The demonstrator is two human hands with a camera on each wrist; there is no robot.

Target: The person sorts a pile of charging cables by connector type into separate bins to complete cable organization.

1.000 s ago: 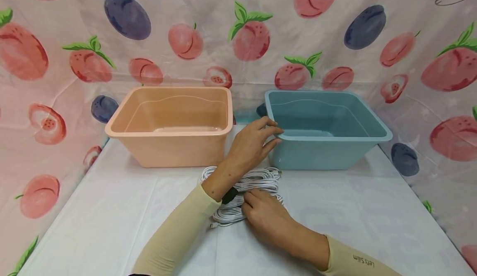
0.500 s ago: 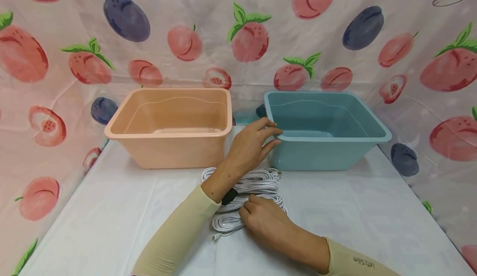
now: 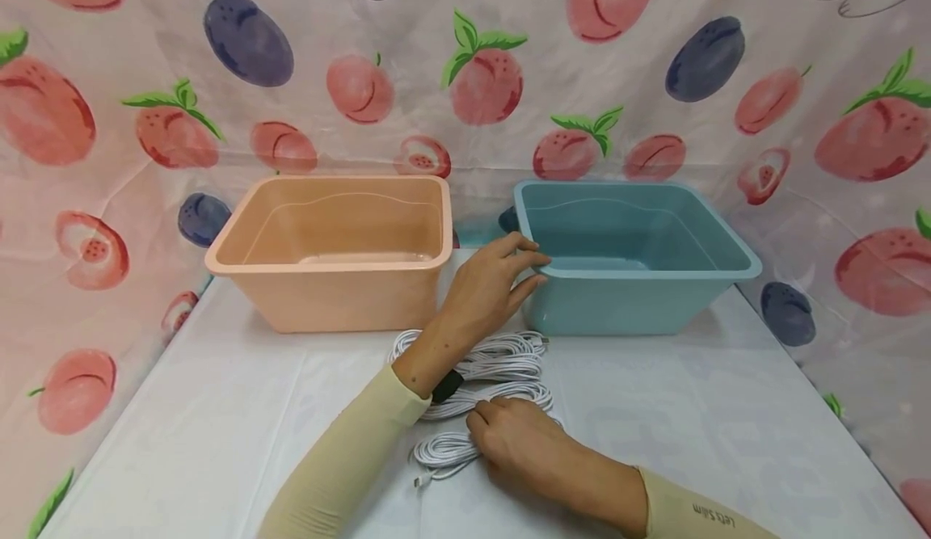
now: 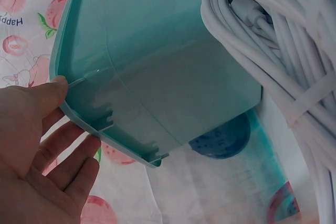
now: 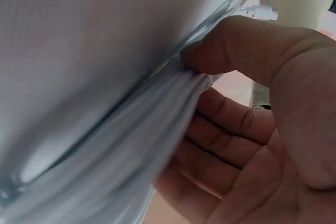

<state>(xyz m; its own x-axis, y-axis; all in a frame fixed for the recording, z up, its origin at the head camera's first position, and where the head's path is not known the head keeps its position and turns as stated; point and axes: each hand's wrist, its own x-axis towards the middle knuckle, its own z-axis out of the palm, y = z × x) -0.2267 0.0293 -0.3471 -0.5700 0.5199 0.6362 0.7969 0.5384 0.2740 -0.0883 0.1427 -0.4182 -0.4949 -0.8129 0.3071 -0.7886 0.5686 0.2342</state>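
Observation:
My left hand [image 3: 482, 290] reaches across to the near left corner of a blue-green plastic bin [image 3: 618, 306], its thumb and fingers at the rim. The left wrist view has the thumb and fingertips on either side of that rim [image 4: 79, 118]. Lower down, my right hand [image 3: 527, 448] pinches a coiled white cable [image 3: 442, 448] between thumb and fingers. Its coils [image 5: 121, 140] fill the lower left of the right wrist view, and a white plug [image 5: 262, 12] sticks out past the thumb. More white cable bundles [image 3: 505, 353] lie just behind, partly covered by my left forearm.
A peach-coloured bin [image 3: 349, 301] stands to the left of the blue-green one. Both are on a white-covered table [image 3: 218, 418]. A fruit-print cloth [image 3: 407, 46] hangs behind and along the sides. A black band [image 3: 447, 387] shows beneath my left wrist.
My right hand has drawn one coiled cable toward me, opening a gap from the bundles behind it. My left hand stays at the bin's rim. The head view has shifted slightly.

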